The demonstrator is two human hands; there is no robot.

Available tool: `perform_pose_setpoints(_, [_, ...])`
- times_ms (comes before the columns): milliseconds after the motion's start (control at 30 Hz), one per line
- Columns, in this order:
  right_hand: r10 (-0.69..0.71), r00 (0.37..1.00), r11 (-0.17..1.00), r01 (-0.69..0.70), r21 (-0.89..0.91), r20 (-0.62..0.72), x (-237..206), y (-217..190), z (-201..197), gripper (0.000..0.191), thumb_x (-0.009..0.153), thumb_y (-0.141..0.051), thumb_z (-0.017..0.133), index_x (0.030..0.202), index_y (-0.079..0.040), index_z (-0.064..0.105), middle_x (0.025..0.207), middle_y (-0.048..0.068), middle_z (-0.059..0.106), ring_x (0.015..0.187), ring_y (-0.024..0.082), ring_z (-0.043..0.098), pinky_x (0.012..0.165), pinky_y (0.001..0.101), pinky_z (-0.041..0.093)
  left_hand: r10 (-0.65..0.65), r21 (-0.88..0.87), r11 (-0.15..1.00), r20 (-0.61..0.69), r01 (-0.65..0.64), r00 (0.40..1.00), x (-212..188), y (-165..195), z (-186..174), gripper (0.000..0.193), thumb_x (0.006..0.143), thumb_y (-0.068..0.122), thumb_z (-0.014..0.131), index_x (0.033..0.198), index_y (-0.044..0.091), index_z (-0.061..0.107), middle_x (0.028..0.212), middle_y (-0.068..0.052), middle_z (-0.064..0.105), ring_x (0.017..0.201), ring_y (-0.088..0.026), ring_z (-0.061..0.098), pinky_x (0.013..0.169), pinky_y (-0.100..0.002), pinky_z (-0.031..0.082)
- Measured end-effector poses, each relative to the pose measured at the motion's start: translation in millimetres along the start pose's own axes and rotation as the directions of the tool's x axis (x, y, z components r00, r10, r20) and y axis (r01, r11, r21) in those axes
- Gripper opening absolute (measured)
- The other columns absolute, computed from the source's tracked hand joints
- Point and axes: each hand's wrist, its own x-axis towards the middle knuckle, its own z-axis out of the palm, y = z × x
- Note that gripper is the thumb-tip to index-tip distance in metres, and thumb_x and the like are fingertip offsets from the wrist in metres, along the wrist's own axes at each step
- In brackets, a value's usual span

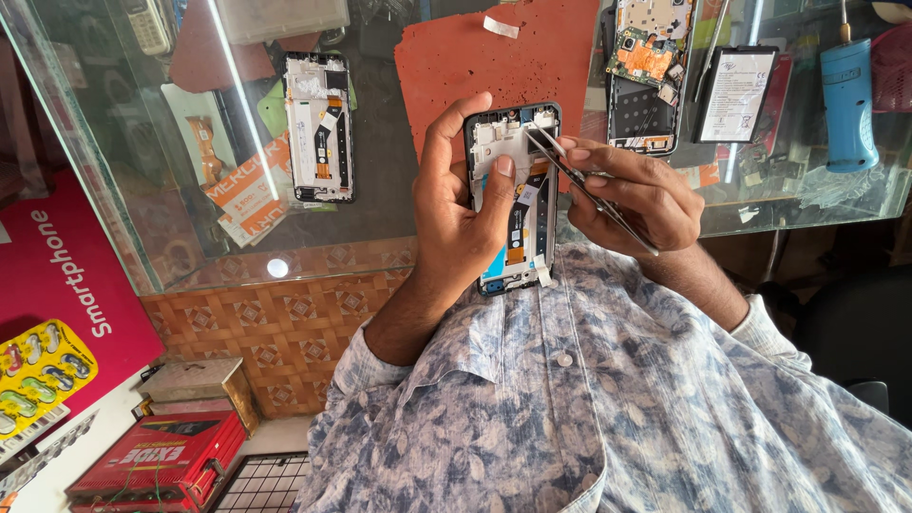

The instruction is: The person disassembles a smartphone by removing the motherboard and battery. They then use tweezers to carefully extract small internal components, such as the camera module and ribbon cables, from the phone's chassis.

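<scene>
1. Head view, looking down past my blue patterned shirt (589, 408): a glass counter (399, 223) spans the upper part of the picture, its near edge running above a patterned tile front.
2. An orange-red mat (475, 57) lies on the counter toward its far edge, right behind my hands.
3. My left hand (456, 218) is closed around an opened phone (513, 204), held upright just over the counter's near edge; fingers wrap the left side and the thumb presses on the white inner frame near the top.
4. My right hand (636, 195) is pinched shut on metal tweezers (579, 180), whose tips touch the upper right part of the opened phone's insides.
5. A second dismantled phone (320, 128) lies flat on the counter, well to the left of my hands.
6. A third phone with an orange circuit board (646, 76) lies near the far right edge, beside a flat battery (736, 95).
7. A blue handheld tool (848, 104) rests toward the right end of the counter.
8. A small strip of white tape (501, 27) sits on the mat's far edge.
</scene>
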Motion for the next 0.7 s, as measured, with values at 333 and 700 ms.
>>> perform_pose_setpoints(333, [-0.066,0.998,0.997,0.067,-0.037,0.004,2.9,2.7,0.8,0.022,0.092,0.005,0.077,0.098,0.004,0.057,0.114,0.026,0.071,0.108,0.037,0.074,0.086,0.0420,0.068,0.019,-0.007,1.000,-0.002,-0.019,1.000,0.1,1.1,-0.5,0.042,0.116,0.004,0.055,0.153,0.004,0.034,0.111,-0.019,0.074,0.090,-0.009,0.073,0.069,-0.021,0.057])
perform_pose_setpoints(700, [-0.066,0.998,0.995,0.065,-0.075,-0.009,0.8,2.5,1.1,0.021,0.091,0.006,0.077,0.097,0.002,0.058,0.113,0.025,0.072,0.106,0.034,0.076,0.084,0.0390,0.068,-0.011,0.009,1.000,0.002,0.011,1.000,0.2,2.9,-1.1,0.047,0.114,0.004,0.056,0.157,0.005,0.035,0.107,-0.017,0.075,0.082,-0.007,0.071,0.063,-0.019,0.054])
